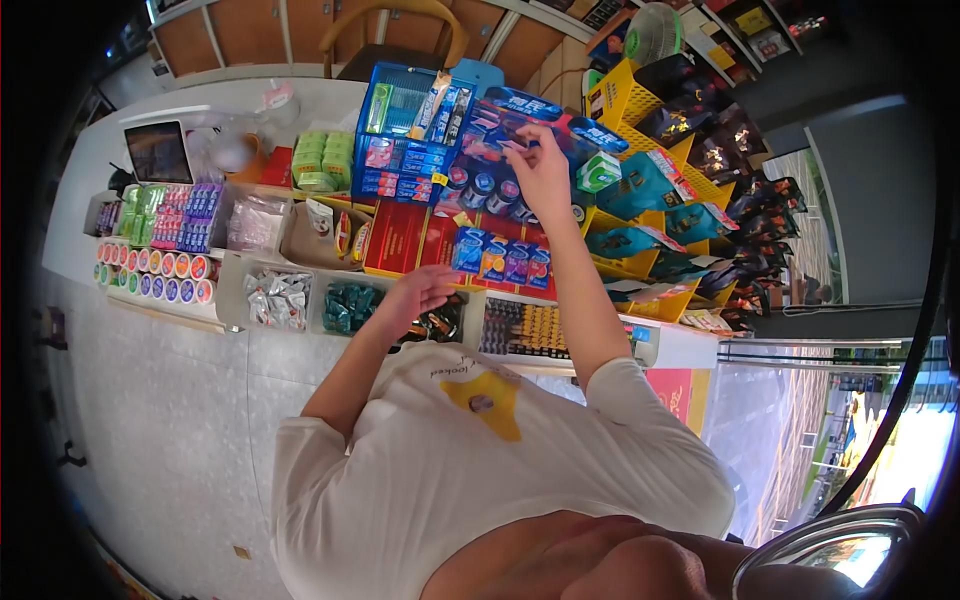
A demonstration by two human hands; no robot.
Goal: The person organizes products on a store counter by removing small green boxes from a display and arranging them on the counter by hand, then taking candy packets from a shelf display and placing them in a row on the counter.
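Observation:
My right hand (541, 168) reaches over a blue display rack (405, 150) of gum and mint packs. Its thumb and fingers pinch together near the rack's upper shelf, at a small pale thing too small to make out. Below the wrist, round gum tubs (482, 188) stand in the rack. My left hand (420, 298) hangs with fingers stretched out, holding nothing, above the front bins. Close to it are several small flat packs (493, 256) in blue, orange and purple on a red box (408, 235), and a bin of dark green wrapped sweets (352, 305).
On the right, yellow tiered racks (625, 110) hold teal and dark bags. Gum rolls (170, 215), round tubs (160, 275) and a silver-packet bin (278, 298) line the counter's left part. A tablet screen (157, 152) and green packs (322, 158) stand behind. A chair (395, 40) is at the back.

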